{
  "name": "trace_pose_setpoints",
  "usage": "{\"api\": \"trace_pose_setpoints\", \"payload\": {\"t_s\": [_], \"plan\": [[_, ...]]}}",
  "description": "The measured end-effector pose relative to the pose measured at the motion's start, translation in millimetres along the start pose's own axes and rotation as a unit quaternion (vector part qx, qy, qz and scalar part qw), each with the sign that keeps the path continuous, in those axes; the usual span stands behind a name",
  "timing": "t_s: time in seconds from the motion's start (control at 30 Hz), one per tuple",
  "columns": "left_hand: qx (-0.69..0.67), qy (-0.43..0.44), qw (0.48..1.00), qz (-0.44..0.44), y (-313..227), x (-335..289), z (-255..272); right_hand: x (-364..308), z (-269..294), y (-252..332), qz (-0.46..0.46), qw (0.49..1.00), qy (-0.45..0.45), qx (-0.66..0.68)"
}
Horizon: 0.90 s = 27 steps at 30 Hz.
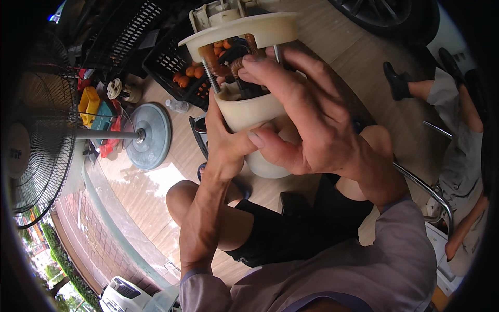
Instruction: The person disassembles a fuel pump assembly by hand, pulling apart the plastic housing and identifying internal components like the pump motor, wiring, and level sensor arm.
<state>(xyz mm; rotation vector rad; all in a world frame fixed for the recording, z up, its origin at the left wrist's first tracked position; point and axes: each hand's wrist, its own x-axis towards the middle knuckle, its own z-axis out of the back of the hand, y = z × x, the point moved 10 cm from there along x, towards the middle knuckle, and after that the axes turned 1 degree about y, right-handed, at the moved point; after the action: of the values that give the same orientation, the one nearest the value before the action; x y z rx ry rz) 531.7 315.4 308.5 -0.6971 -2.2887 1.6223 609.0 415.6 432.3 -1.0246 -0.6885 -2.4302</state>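
Note:
A cream plastic fuel pump assembly [253, 111] is held up in front of me, with a round flange [244, 30] at its top and a cup-shaped body below. A metal spring [210, 77] and brown corrugated hoses bridge the gap between flange and body. My left hand [226, 151] wraps the body from the left; most of its fingers are hidden behind it. From the right, my right hand [317, 122] reaches into the gap, its index fingertip on a corrugated hose [236, 66]. Its thumb lies against the body near my left thumb.
At left stands a fan [39, 140] with a round grey base [148, 138]. A black crate [171, 78] holding orange items, a plastic bottle [178, 105] and another pump-like part [123, 91] are nearby. A wheel [387, 13] is far right. Another person [452, 119] is at right.

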Motion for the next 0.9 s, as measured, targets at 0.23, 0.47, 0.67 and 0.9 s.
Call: {"api": "trace_pose_setpoints", "payload": {"t_s": [0.23, 0.47, 0.67, 0.9], "plan": [[0.085, -0.012, 0.996, 0.0, -13.3, -0.7, 2.4, -0.3, -2.1, -0.2, 0.048, 0.999, 0.004, 0.021], [0.066, -0.02, 0.997, -0.019, -7.2, 3.7, 1.3, -2.4, -12.7, -7.5, 0.027, 0.999, 0.022, 0.012], [0.196, -0.05, 0.973, -0.108, -28.3, -5.6, -5.5, -1.0, -11.6, -7.0, 0.019, 0.999, -0.026, -0.006], [0.19, -0.04, 0.98, -0.038, -13.8, 2.0, -8.8, 1.0, -12.5, -30.8, -0.024, 0.996, -0.011, 0.08]]}}
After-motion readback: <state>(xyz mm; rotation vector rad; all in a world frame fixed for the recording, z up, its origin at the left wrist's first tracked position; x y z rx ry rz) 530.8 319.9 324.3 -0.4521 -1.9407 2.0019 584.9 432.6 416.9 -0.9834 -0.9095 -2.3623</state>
